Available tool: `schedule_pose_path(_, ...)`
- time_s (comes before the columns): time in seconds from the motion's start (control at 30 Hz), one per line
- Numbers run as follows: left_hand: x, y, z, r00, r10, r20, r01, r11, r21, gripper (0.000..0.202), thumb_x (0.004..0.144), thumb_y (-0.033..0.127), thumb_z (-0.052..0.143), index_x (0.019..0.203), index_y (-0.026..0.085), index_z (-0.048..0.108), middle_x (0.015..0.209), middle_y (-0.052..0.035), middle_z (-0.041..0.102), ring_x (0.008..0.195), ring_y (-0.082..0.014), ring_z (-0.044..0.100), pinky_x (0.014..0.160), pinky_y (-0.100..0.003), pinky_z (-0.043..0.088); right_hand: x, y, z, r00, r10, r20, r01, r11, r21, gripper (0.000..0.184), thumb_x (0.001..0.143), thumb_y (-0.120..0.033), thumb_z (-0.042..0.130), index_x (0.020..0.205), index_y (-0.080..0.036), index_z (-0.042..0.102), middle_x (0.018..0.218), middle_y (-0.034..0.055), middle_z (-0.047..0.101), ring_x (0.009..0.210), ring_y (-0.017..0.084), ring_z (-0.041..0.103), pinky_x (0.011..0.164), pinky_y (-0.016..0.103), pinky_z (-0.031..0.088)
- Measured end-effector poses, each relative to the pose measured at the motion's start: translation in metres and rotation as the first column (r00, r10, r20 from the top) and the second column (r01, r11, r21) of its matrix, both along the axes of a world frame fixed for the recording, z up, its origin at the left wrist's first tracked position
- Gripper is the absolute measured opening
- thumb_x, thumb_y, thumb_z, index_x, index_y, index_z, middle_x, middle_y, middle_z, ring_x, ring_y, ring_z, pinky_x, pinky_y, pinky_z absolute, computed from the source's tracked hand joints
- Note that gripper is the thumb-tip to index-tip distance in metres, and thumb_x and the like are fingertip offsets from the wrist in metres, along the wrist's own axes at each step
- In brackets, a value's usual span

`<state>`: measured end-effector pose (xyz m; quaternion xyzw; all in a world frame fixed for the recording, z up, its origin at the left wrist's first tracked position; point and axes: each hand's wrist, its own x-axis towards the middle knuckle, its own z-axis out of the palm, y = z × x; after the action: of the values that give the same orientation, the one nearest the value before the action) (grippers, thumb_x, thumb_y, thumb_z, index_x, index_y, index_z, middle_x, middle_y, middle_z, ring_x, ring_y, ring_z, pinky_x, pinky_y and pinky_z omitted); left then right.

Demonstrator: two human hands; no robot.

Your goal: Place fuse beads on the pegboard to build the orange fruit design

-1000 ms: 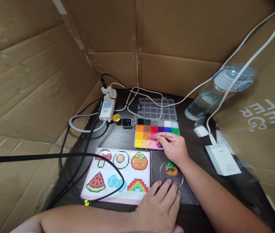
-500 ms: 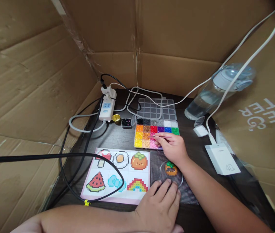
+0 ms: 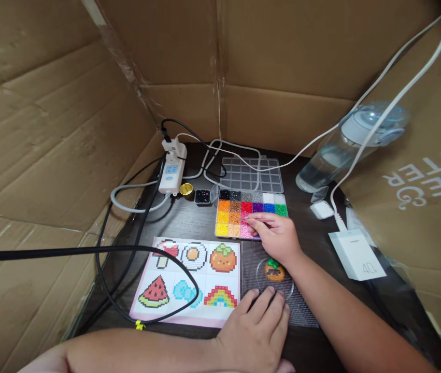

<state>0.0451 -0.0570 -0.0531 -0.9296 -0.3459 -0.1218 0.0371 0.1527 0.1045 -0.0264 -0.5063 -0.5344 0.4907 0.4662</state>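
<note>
My right hand (image 3: 280, 235) pinches a pair of thin tweezers (image 3: 262, 219), their tips pointing left over the pink and brown cells of the bead box (image 3: 216, 228). This box holds small beads sorted by colour. Below it lies a clear pegboard (image 3: 249, 254) with a partly orange, green-topped bead figure (image 3: 275, 273) on it. My left hand (image 3: 259, 321) rests with its fingers stretched out on the near part of the pegboard, just below the figure. To its left is a pattern sheet (image 3: 171, 311) with a persimmon, watermelon, egg, rainbow and other pixel pictures.
A small box of black beads (image 3: 203, 197) and a gold tin (image 3: 186, 190) stand near a power strip (image 3: 171, 173). A black cable (image 3: 72, 253) crosses above the sheet. At right are a water bottle (image 3: 325, 160) and a white charger (image 3: 356, 254). Cardboard walls (image 3: 282, 57) surround the table.
</note>
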Motion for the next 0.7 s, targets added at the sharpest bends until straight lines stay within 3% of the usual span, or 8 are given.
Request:
schedule_pose_path(0.37,0.0001,0.0007,0.0018,0.999,0.016,0.028,-0.017,1.000,0.015,0.070,0.096,0.068,0.036,0.136,0.014,0.056,0.144,-0.0096,0.053,0.132,-0.0286,0.044,0.107,-0.040,0.032,0.0004,0.0004,-0.0013,1.000,0.004,0.005,-0.004,1.000,0.020,0.021,0.074,-0.035,0.075,0.079,-0.015,0.079,0.066,0.0075,0.076,0.054,0.017,0.070,0.052,0.027,0.059)
schedule_pose_path(0.7,-0.0002,-0.0019,-0.0052,0.999,0.024,0.028,-0.026,0.997,0.070,0.073,0.096,0.071,0.031,0.136,0.015,0.057,0.146,-0.0108,0.051,0.133,-0.0293,0.043,0.107,-0.041,0.032,0.0005,-0.0017,0.0041,1.000,-0.006,0.001,0.006,0.996,0.088,0.017,0.077,-0.030,0.073,0.079,-0.015,0.079,0.062,0.0060,0.075,0.053,0.017,0.071,0.051,0.025,0.060)
